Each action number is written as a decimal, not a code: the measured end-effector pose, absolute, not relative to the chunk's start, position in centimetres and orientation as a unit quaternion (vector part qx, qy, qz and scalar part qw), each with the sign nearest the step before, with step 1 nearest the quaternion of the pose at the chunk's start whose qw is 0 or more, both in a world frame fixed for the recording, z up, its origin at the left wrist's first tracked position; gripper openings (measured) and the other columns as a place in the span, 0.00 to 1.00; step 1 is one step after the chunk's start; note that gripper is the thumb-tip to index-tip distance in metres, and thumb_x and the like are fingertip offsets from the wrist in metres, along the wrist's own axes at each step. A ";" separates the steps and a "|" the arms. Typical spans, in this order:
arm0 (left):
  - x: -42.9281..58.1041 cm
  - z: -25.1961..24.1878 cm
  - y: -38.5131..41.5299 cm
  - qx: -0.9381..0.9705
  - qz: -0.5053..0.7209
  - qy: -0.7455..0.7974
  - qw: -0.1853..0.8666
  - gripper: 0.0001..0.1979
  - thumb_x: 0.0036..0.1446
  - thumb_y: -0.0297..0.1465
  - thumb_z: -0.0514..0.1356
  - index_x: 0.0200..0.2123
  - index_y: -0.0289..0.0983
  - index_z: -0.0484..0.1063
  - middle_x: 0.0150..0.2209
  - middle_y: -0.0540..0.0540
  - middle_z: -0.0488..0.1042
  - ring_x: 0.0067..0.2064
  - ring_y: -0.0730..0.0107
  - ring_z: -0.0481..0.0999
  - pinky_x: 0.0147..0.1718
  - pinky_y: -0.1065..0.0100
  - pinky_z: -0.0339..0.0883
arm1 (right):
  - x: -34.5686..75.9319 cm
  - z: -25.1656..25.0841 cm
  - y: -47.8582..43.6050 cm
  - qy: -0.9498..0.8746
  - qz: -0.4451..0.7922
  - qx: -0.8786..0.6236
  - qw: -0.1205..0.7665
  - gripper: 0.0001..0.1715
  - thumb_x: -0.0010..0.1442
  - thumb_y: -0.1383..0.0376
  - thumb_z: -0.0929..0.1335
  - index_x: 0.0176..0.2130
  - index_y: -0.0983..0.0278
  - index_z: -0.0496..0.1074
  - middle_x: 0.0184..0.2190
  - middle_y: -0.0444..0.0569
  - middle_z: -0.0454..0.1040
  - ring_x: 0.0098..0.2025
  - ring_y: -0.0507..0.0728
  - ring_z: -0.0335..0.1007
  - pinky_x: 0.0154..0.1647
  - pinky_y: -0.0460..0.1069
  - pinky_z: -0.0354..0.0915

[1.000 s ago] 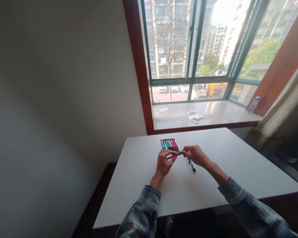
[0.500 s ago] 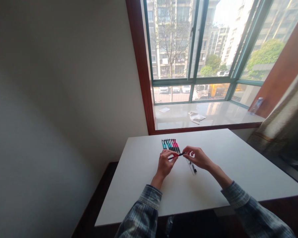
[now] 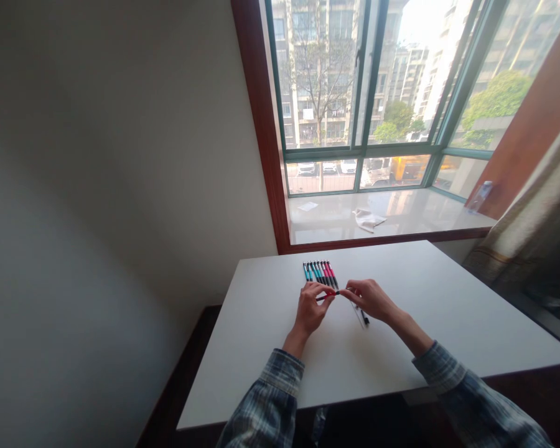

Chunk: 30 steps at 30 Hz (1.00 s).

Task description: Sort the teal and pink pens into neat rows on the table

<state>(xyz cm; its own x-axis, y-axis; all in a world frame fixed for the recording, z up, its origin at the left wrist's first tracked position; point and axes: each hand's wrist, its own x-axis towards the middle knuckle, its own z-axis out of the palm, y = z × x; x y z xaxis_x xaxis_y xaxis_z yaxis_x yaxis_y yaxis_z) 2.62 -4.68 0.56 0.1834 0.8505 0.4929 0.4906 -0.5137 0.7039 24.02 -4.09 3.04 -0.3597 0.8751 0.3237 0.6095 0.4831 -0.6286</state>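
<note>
My left hand [image 3: 310, 307] pinches the red barrel of a pen [image 3: 325, 297] above the white table. On the pen's dark end, my right hand [image 3: 369, 298] has its thumb and fingers closed. Just beyond my hands lies a row of several pens [image 3: 320, 272], teal on the left and red on the right, side by side with dark grips toward me. Partly under my right hand are loose thin pen parts, with a small black piece [image 3: 366, 320] at their near end.
The white table [image 3: 252, 348] reaches up to a window sill [image 3: 415, 214] holding a crumpled white cloth [image 3: 368, 219], a flat paper [image 3: 308, 206] and a clear bottle [image 3: 480, 196]. A wall stands at the left, a curtain [image 3: 508, 230] at the right.
My right hand has moved slightly left along the pen, closer to my left hand, and covers more of its dark part. My left hand keeps its grip.
</note>
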 end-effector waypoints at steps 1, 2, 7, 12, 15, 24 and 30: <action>2.6 0.5 -4.7 0.744 0.453 0.450 0.198 0.04 0.59 0.29 0.67 0.37 0.43 0.81 0.38 0.46 0.81 0.46 0.56 0.75 0.50 0.54 0.68 | 24.0 3.1 -4.1 -0.797 0.205 -0.466 0.324 0.19 0.65 0.49 0.68 0.36 0.60 0.76 0.26 0.47 0.79 0.23 0.54 0.72 0.28 0.48 0.66; 2.6 0.5 -4.7 0.745 0.453 0.448 0.198 0.04 0.59 0.29 0.67 0.37 0.44 0.81 0.38 0.46 0.81 0.46 0.56 0.75 0.50 0.54 0.68 | 24.0 3.1 -4.2 -0.797 0.206 -0.463 0.329 0.18 0.64 0.49 0.68 0.38 0.60 0.76 0.28 0.47 0.80 0.24 0.54 0.72 0.28 0.48 0.66; 2.6 0.5 -4.7 0.753 0.446 0.442 0.199 0.05 0.59 0.28 0.67 0.37 0.44 0.81 0.38 0.47 0.81 0.46 0.57 0.75 0.50 0.55 0.67 | 24.1 3.2 -4.1 -0.800 0.204 -0.459 0.328 0.21 0.66 0.48 0.66 0.34 0.61 0.75 0.26 0.46 0.79 0.23 0.54 0.71 0.27 0.48 0.66; 2.7 0.6 -4.8 0.746 0.454 0.441 0.205 0.05 0.58 0.28 0.67 0.37 0.43 0.81 0.37 0.46 0.81 0.46 0.56 0.76 0.51 0.55 0.68 | 24.2 3.1 -3.9 -0.797 0.197 -0.458 0.340 0.19 0.63 0.48 0.69 0.35 0.60 0.75 0.28 0.46 0.80 0.24 0.54 0.73 0.28 0.48 0.66; 2.7 0.5 -4.7 0.745 0.458 0.440 0.207 0.05 0.57 0.28 0.68 0.36 0.44 0.82 0.37 0.46 0.81 0.46 0.57 0.76 0.50 0.55 0.69 | 24.1 3.2 -3.9 -0.796 0.199 -0.464 0.334 0.20 0.63 0.47 0.69 0.35 0.60 0.76 0.28 0.46 0.80 0.23 0.54 0.72 0.27 0.48 0.65; 2.7 0.8 -4.8 0.738 0.457 0.434 0.241 0.05 0.58 0.28 0.67 0.37 0.44 0.81 0.37 0.46 0.80 0.47 0.56 0.75 0.50 0.56 0.71 | 23.7 3.1 -4.1 -0.790 0.212 -0.454 0.352 0.21 0.64 0.47 0.68 0.36 0.61 0.76 0.30 0.47 0.80 0.25 0.53 0.71 0.27 0.47 0.64; 2.7 0.7 -4.7 0.742 0.455 0.431 0.238 0.04 0.59 0.29 0.67 0.37 0.44 0.81 0.38 0.45 0.80 0.47 0.56 0.75 0.50 0.54 0.72 | 23.8 3.1 -4.3 -0.792 0.209 -0.461 0.342 0.21 0.66 0.47 0.67 0.36 0.61 0.76 0.24 0.45 0.77 0.23 0.53 0.68 0.26 0.47 0.63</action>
